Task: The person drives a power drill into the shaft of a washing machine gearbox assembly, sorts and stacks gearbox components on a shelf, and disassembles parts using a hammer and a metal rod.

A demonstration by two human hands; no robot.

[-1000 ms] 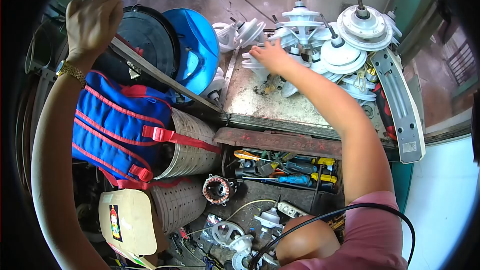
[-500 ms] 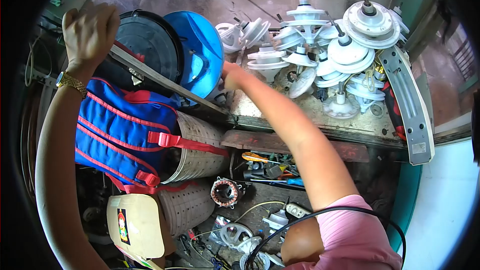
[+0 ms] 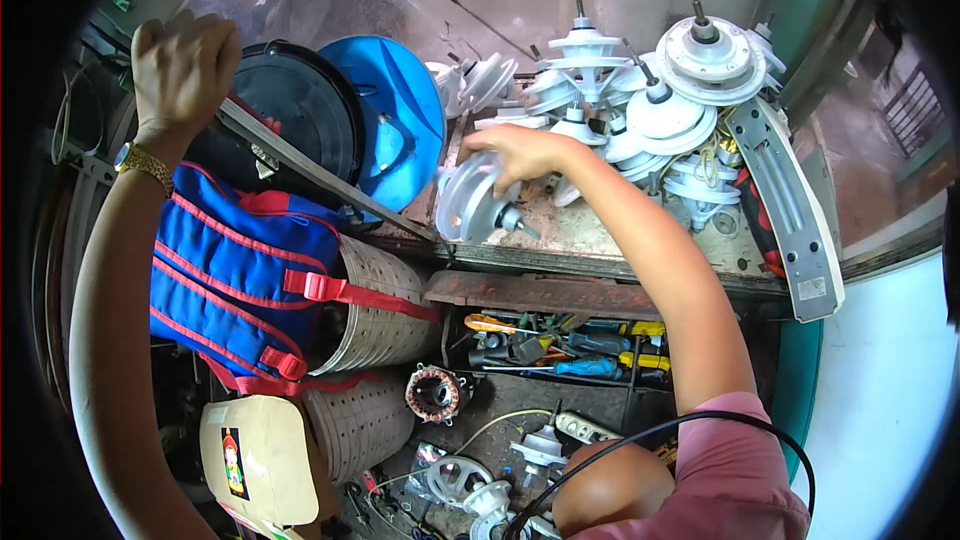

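pulley wheel (image 3: pixel 470 202): tilted, at the bench's (image 3: pixel 590 234) left end, near the blue basin (image 3: pixel 398 125). right hand (image 3: pixel 512 155): 1, fingers curled over the wheel's rim. left hand (image 3: pixel 187 70): 1, closed in a fist beside the black lid (image 3: pixel 290 105); contents cannot be told.

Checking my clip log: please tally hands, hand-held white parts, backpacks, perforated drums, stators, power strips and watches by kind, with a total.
Hands: 2
Held white part: 1
Backpack: 1
Perforated drums: 2
Stator: 1
Power strip: 1
Watch: 1
Total: 9
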